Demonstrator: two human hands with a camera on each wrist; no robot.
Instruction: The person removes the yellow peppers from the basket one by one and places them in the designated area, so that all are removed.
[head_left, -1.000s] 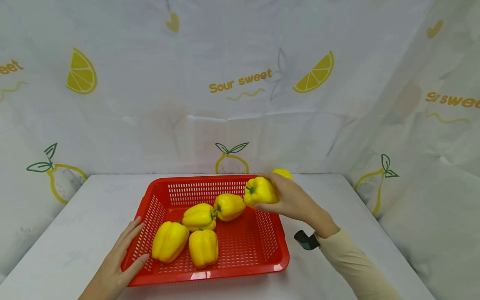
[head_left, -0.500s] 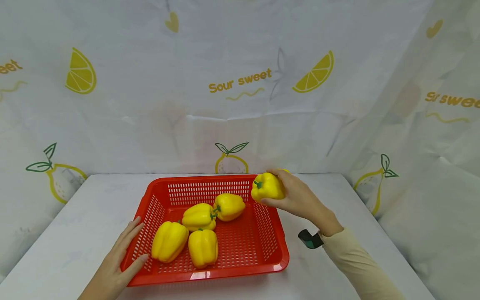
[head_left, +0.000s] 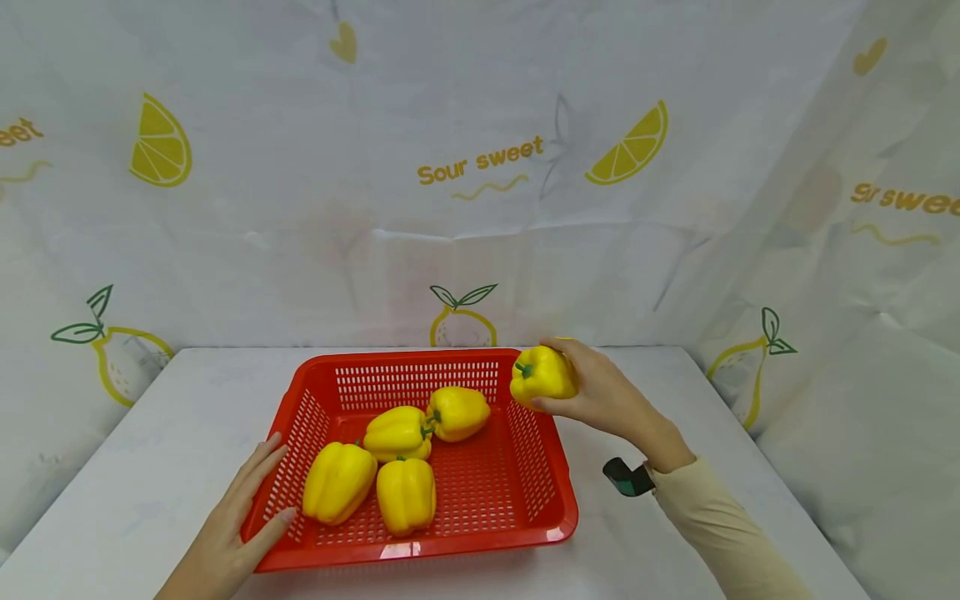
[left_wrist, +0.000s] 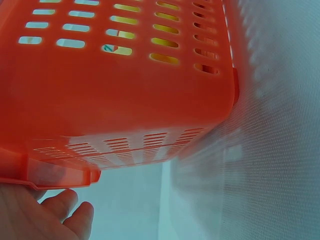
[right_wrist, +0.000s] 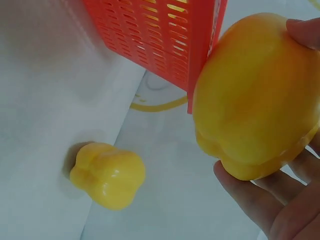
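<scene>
My right hand grips a yellow bell pepper, its green stem facing left, over the back right corner of the red basket. In the right wrist view, thumb and fingers wrap the held pepper beside the basket's wall. My left hand rests at the basket's left rim with fingers relaxed, the thumb reaching over the edge. In the left wrist view its fingers lie by the rim. Several yellow bell peppers lie inside the basket, mostly toward the left and middle.
Another yellow bell pepper sits on the white table outside the basket, nearly hidden behind my right hand in the head view. A white printed cloth hangs behind and at the sides. A dark strap piece sticks out at my right wrist.
My right hand has carried the bell pepper right and slightly away, over the basket's right rim, covering more of the pepper behind. The left hand and basket have stayed put.
</scene>
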